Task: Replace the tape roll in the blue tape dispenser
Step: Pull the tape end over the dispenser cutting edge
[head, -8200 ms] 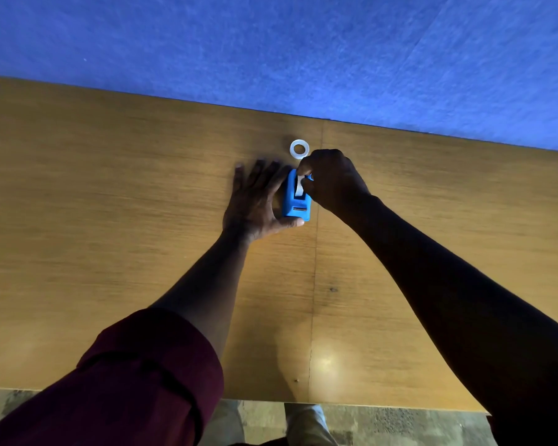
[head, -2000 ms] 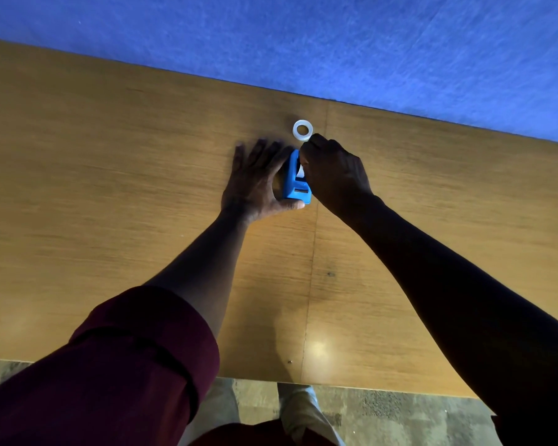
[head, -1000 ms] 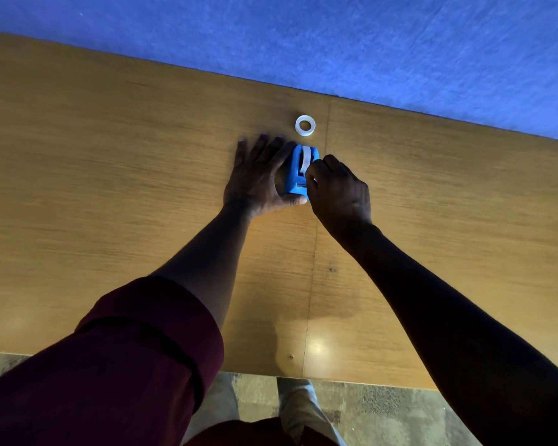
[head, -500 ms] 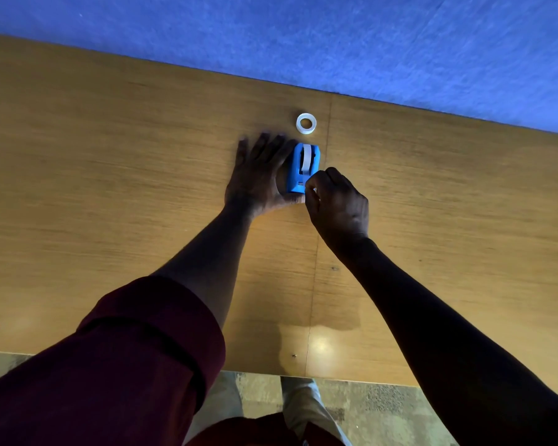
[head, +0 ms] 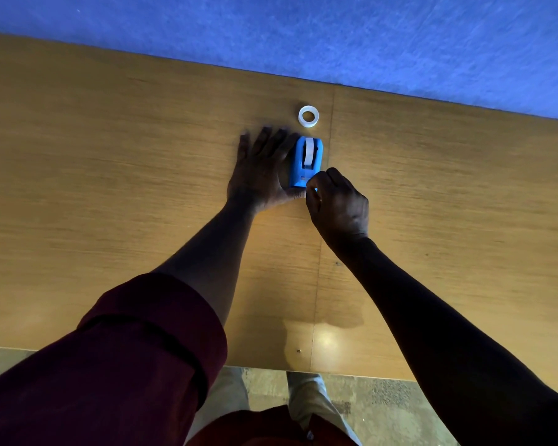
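Our hands at the blue tape dispenser [head: 305, 162]
Left hand [head: 261, 172] spread flat beside it, grip open; right hand [head: 339, 207] pinches closed at its near end.

On the table [head: 110, 188], the tape dispenser [head: 305, 162] sits between the left hand [head: 261, 175] and right hand [head: 339, 207] (a tape roll [head: 309, 154] inside); a spare ring [head: 308, 116] lies just behind

The dispenser [head: 305, 162] is bright blue, its tape [head: 309, 151] white. The loose ring [head: 308, 116] is white too. The table [head: 110, 175] is grained tan wood, the sleeve [head: 116, 365] maroon.
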